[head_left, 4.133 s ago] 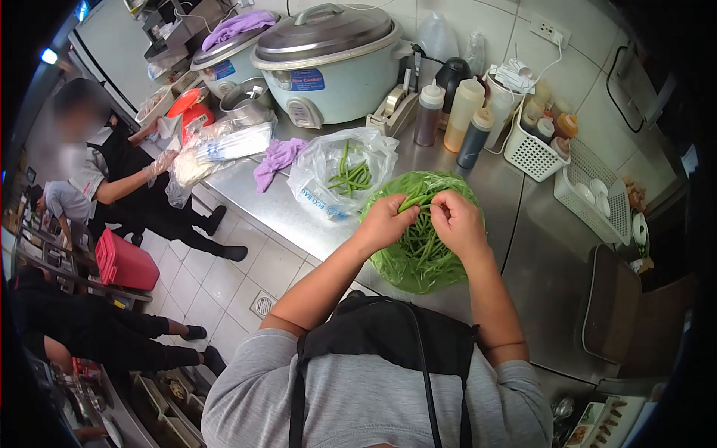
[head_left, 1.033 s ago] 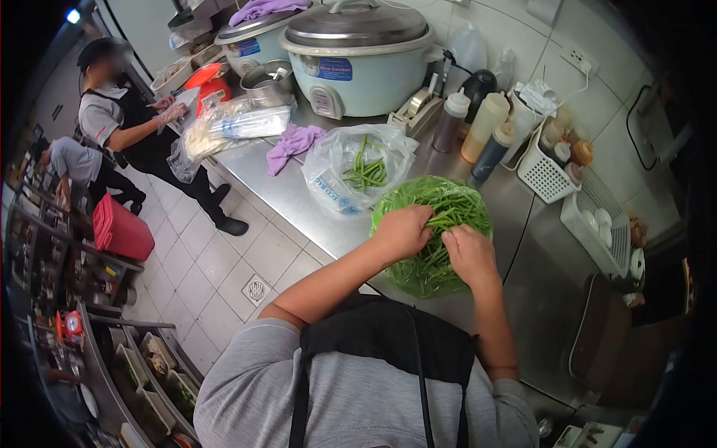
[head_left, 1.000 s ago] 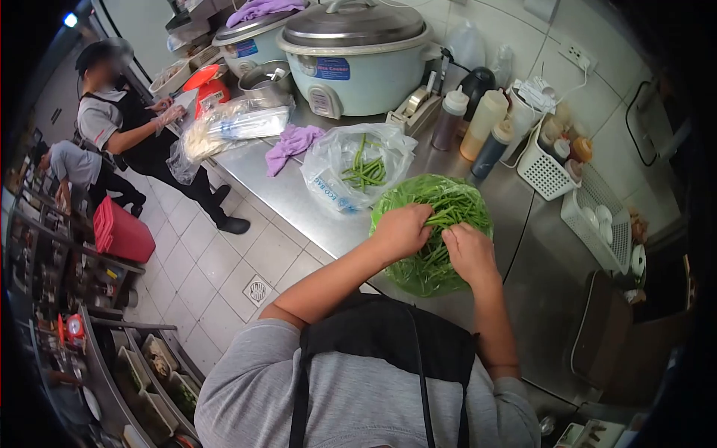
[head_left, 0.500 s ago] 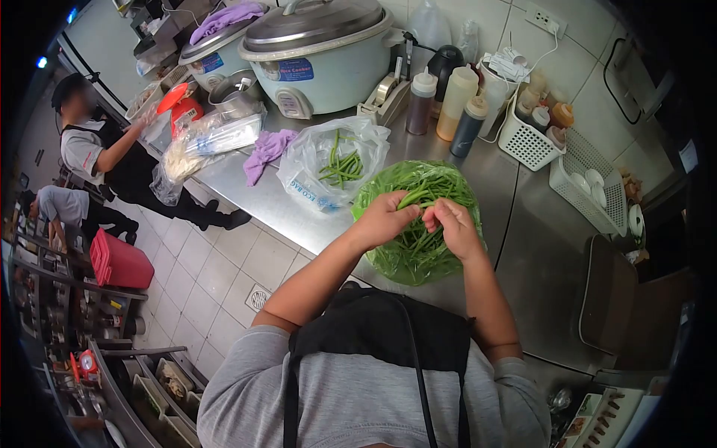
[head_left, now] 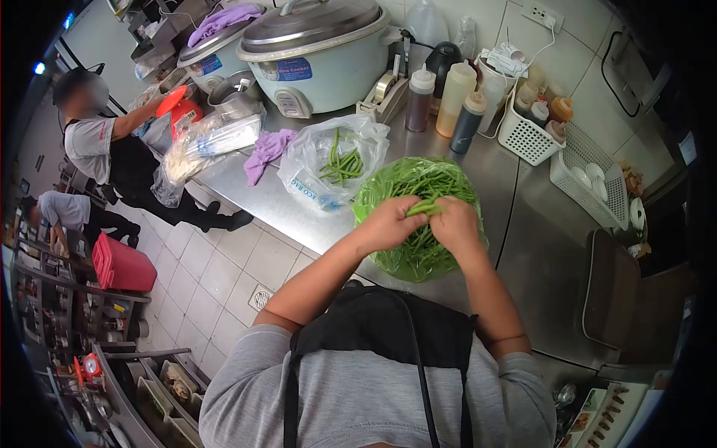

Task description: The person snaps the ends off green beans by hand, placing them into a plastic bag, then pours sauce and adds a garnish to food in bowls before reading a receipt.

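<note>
Over an open green plastic bag (head_left: pixel 377 257) full of long green beans (head_left: pixel 441 179), my two hands come close together. My left hand (head_left: pixel 388 224) is closed with green beans (head_left: pixel 423 208) between thumb and fingers. Closed on the right end of these same beans is my right hand (head_left: pixel 454 225); its fingertips are partly hidden. Just left of the green bag lies a white plastic bag (head_left: pixel 299 175), with short green bean pieces (head_left: pixel 343 164) inside.
A large rice cooker (head_left: pixel 321 67), several sauce bottles (head_left: pixel 455 93) and a white basket (head_left: pixel 526 138) line the back. A purple cloth (head_left: pixel 267 155) and packaged goods (head_left: pixel 202 145) lie left on the steel table (head_left: pixel 239 198). One person (head_left: pixel 112 142) stands beyond; another (head_left: pixel 67 213) bends over.
My hands have drawn together, the right one turning inward onto the beans. The standing person at left has stretched an arm toward the red object on the table.
</note>
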`<state>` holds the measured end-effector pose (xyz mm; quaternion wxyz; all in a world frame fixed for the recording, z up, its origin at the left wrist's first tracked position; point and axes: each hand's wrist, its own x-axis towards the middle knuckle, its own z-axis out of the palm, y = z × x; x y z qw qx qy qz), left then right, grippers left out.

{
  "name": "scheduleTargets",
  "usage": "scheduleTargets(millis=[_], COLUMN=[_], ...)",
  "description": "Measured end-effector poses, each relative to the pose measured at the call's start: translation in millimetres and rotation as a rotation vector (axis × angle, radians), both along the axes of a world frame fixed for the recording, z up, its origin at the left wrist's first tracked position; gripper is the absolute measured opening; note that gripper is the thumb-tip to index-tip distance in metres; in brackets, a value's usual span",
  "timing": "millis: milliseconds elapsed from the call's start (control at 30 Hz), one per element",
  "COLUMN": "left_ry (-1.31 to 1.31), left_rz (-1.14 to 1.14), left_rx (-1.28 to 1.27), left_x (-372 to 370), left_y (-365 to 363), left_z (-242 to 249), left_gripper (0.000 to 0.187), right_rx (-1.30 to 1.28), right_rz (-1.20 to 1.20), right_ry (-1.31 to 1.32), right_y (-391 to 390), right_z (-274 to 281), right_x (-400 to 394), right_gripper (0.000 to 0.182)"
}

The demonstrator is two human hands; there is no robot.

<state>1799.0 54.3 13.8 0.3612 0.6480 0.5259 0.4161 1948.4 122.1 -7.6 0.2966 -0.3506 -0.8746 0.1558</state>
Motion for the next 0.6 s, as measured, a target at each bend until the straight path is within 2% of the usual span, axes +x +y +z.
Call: scheduleTargets(millis=[33, 133, 233, 267, 433, 600], left_ry=[-0.031, -0.603, -0.879, -0.972, -1.114, -1.096], left_rz=[-0.046, 0.014, 0.05, 0.075, 0.059, 0.061], left_rx=[0.01, -0.316, -0.301, -0.283, -0.252, -0.165], left_x=[3, 4, -11, -14, -12, -8], left_y=[0, 3, 7, 8, 7, 7], left_z=[-1, 5, 1, 0, 1, 0], left_gripper=[0.01, 0.01, 0.01, 0.01, 0.011, 0.011], right_rx=[0.094, -0.077, -0.682, -0.764, -1.096, -1.184], right_rz=[-0.049, 0.063, 0.147, 0.207, 0.419, 0.441], right_ry=[-0.052, 0.232, 0.334, 0.363, 0.454, 0.497], right_y=[-2, -1, -8, -9, -12, -13], right_z=[-3, -10, -4, -4, -3, 12], right_x=[-2, -6, -2, -1, 1, 2], right_gripper=[0.014, 0.014, 0.017, 0.018, 0.02, 0.018])
